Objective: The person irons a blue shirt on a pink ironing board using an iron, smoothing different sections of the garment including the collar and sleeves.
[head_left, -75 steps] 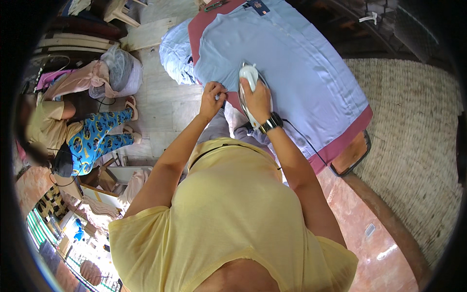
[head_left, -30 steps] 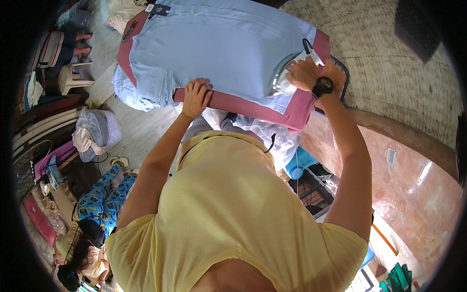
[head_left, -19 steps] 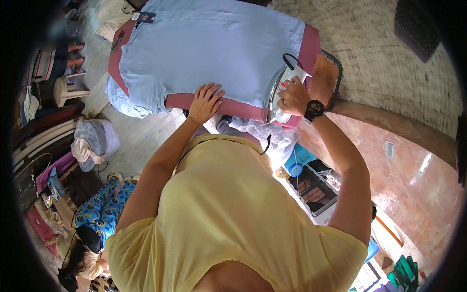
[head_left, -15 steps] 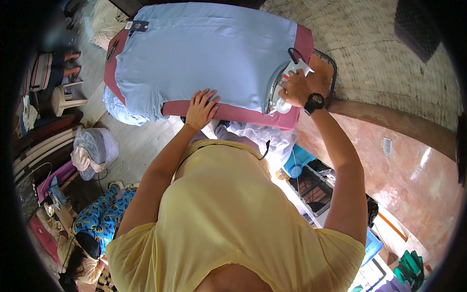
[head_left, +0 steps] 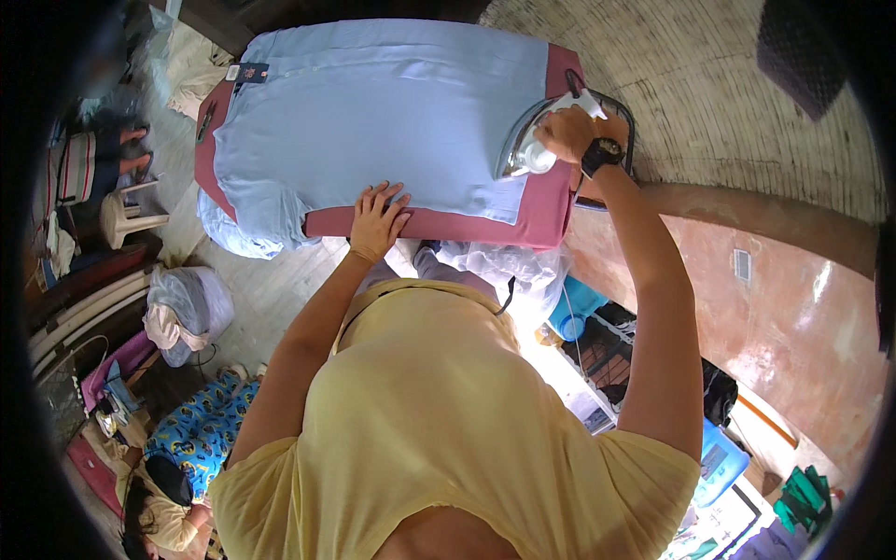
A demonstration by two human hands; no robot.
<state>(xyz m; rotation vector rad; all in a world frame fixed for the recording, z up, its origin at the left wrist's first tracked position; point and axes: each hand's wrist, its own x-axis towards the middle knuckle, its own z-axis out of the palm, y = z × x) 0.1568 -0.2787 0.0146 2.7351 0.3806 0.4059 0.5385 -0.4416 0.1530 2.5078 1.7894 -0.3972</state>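
Right hand: fingers wrapped round iron. Blue shirt under it, spread left of those fingers. Left hand: fingers slightly apart, resting at shirt's near edge, red cover beneath.

The shirt lies on the board, iron at its right edge.

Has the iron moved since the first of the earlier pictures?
Yes: against the ironing board, the iron has moved from near the middle toward the right end.

The right grip holds an iron on a blue garment. The left grip touches its near edge.
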